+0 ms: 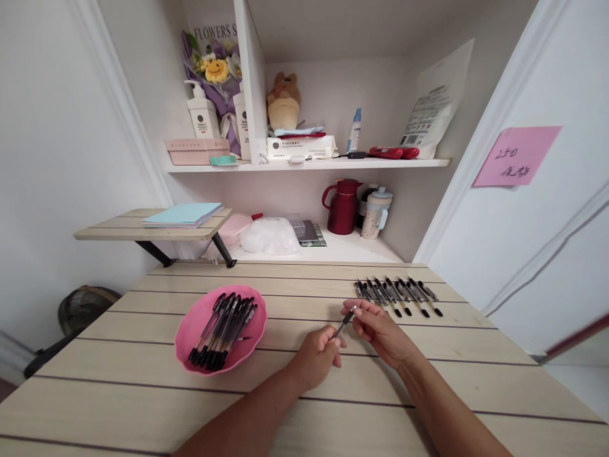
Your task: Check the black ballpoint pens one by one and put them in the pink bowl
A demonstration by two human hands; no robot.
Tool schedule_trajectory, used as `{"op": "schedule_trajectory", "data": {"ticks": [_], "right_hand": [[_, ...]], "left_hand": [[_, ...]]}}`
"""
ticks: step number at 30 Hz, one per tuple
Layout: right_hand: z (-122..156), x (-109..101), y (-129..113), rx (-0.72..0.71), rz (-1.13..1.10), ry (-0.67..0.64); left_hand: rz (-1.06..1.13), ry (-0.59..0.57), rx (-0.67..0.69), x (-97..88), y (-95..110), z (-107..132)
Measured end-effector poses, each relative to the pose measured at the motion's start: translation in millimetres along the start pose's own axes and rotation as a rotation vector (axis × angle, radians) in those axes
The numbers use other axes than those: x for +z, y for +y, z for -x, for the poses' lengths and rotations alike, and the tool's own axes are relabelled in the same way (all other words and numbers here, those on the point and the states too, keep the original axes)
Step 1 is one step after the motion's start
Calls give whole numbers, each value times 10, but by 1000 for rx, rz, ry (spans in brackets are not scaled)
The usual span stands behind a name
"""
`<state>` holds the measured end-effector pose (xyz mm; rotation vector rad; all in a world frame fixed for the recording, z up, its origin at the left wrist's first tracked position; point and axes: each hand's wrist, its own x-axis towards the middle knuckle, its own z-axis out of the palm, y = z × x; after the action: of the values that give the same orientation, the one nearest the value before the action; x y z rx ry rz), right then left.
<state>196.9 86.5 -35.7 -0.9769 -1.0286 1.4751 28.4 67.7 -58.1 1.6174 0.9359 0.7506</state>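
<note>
A black gel pen (pixel 343 324) is between my two hands above the table, tilted with its silver tip up and to the right. My left hand (pixel 318 355) is closed around the lower barrel. At the tip end, the thumb and fingers of my right hand (pixel 378 330) pinch the pen; whether a small part lies in them is hidden. Just beyond my right hand, several black pens and pen parts (pixel 404 293) lie side by side in a slanted row. To the left, a pink scalloped bowl (pixel 183 343) holds a pile of capped black pens (pixel 223 330).
A small raised shelf (pixel 109 225) with blue paper (pixel 183 214) stands at the back left. Behind the table are a plastic bag (pixel 269 236), a red jug (pixel 343 209) and a pale cup (pixel 377 214). A pink note (pixel 518 155) is on the right wall.
</note>
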Motion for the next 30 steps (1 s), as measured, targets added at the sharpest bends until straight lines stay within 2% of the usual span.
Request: {"op": "schedule_trajectory", "data": {"ticks": [12,16,25,28,30], "right_hand": [[-5,-29,-3,-47,-21,14],[-19,-39,14,-32,27,63],[7,-16,24,-4,27,57],[-14,-82,-18,-6,91,40],[-71,-184,-79,-35,200,99]], "left_hand": [[-1,0,-5,2,-9,-1],[-12,1,6,3,7,6],[7,3,-4,4,-51,-21],[41,4,-29,6,-91,-40],[70,6,-53,7,-120,-56]]}}
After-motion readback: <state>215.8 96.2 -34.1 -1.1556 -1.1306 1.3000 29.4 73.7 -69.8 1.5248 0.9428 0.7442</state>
